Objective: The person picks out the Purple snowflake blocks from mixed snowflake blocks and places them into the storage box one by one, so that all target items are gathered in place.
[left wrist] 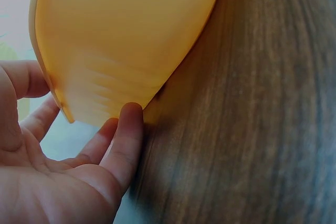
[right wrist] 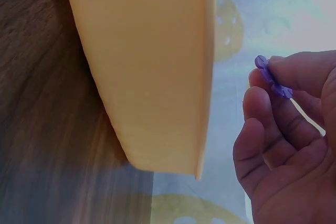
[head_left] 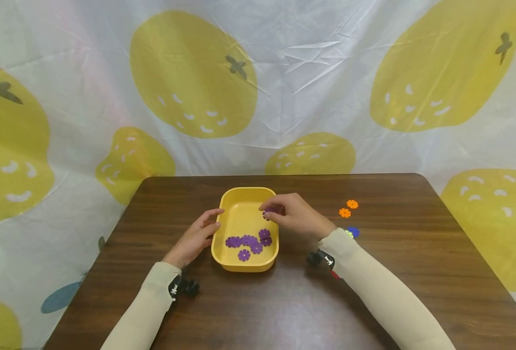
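A yellow plastic tray [head_left: 245, 266] with rounded corners stands on the table, and several purple notched plastic discs [head_left: 244, 255] lie in its near half. My left hand [head_left: 195, 239] is at the tray's left side, its extended fingers touching the rim and outer wall; the left wrist view shows these fingers [left wrist: 131, 124] against the wall. Above the tray's right rim, my right hand [head_left: 299, 214] pinches one purple disc [right wrist: 273, 80] between thumb and fingers. That disc is seen nearly edge-on in the right wrist view and is partly covered by the hand in the head view.
Two orange discs [head_left: 345, 213] lie on the brown wooden table [head_left: 393, 253] right of the tray. Nearer, a blue disc [head_left: 353, 232] and a yellow-green disc [head_left: 349, 234] lie partly behind the right sleeve. A fruit-patterned curtain [head_left: 271, 87] hangs behind the table.
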The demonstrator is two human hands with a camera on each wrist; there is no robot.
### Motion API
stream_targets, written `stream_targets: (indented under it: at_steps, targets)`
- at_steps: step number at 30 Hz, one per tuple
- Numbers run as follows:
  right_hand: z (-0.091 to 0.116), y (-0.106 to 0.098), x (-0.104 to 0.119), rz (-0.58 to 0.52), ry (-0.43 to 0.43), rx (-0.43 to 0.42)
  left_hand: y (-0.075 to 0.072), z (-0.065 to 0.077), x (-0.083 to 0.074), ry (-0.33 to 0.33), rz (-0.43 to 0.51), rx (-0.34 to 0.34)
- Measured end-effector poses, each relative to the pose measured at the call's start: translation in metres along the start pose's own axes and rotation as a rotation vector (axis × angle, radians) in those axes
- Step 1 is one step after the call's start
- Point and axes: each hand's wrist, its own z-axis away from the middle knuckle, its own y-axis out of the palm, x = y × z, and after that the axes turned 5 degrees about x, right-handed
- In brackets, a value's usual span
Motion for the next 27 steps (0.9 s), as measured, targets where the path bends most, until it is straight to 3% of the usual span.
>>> stream_targets:
  at_steps: [8, 17, 27]
  targets:
    - [-0.025, 0.013, 0.000, 0.074, -0.070, 0.080, -0.001, 0.001, 0.000, -0.008, -0.015, 0.002]
    - [-0.035, 0.029, -0.003, 0.110, -0.089, 0.184, 0.000, 0.001, -0.002, -0.013, -0.021, 0.005]
    - [-0.032, 0.030, -0.005, 0.151, -0.084, 0.146, 0.003, -0.001, -0.005, 0.006, -0.033, -0.026]
